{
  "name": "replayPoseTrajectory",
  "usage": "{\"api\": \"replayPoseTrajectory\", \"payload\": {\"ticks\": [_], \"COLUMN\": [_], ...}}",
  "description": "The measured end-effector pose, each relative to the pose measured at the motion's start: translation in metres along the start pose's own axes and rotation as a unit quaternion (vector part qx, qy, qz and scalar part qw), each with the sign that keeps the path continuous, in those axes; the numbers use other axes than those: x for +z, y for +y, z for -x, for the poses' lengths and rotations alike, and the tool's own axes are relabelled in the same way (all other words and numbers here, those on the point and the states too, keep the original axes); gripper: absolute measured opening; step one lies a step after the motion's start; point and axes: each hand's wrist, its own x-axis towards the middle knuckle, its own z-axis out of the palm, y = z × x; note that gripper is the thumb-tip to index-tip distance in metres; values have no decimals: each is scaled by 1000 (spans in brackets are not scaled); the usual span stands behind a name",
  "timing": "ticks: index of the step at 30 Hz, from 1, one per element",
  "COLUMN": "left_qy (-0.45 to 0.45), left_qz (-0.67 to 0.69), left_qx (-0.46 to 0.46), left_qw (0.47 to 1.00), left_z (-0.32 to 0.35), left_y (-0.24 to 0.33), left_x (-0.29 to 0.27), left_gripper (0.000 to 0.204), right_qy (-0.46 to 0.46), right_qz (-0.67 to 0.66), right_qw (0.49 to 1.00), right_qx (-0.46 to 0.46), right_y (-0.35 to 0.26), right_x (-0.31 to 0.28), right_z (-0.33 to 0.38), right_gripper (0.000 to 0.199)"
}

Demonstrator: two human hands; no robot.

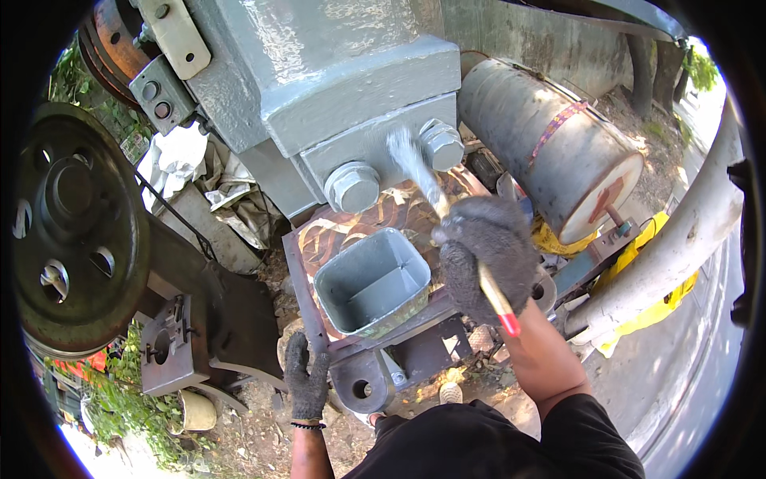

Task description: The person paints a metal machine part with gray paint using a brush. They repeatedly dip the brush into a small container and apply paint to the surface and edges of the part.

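Observation:
My right hand [488, 249], in a dark grey knit glove, grips a paintbrush [437, 199] with a pale handle and a red end. Its grey-loaded bristles touch the grey-painted machine block [335, 88] between two large hex bolts [353, 186]. A rectangular container of grey paint [372, 283] sits on a patterned plate just below the brush. My left hand [306, 377], also gloved, hangs low with fingers apart, beside the machine's dark steel base [239, 319], holding nothing.
A large dark flywheel [76, 227] fills the left. A grey metal drum [550, 148] lies on its side at upper right, a thick pale pipe [678, 247] beside it with yellow material under it. Crumpled white cloth [183, 164] sits behind the machine. Dirt and weeds below.

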Motion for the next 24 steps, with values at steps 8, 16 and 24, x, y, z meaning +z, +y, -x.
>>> {"api": "replayPoseTrajectory", "payload": {"ticks": [8,16,24], "left_qy": [-5,-2,6], "left_qz": [-36,-34,-8], "left_qx": [11,20,8], "left_qw": [999,999,1000], "left_z": [2,8,18], "left_y": [1,-2,-5], "left_x": [-10,-8,-14], "left_gripper": [62,61,64], "right_qy": [52,43,38], "right_qz": [-15,-54,-26], "right_qw": [994,993,998], "right_qx": [-99,-95,-38], "right_y": [8,13,11], "right_x": [4,7,10], "right_z": [29,31,32], "right_gripper": [31,29,23]}}
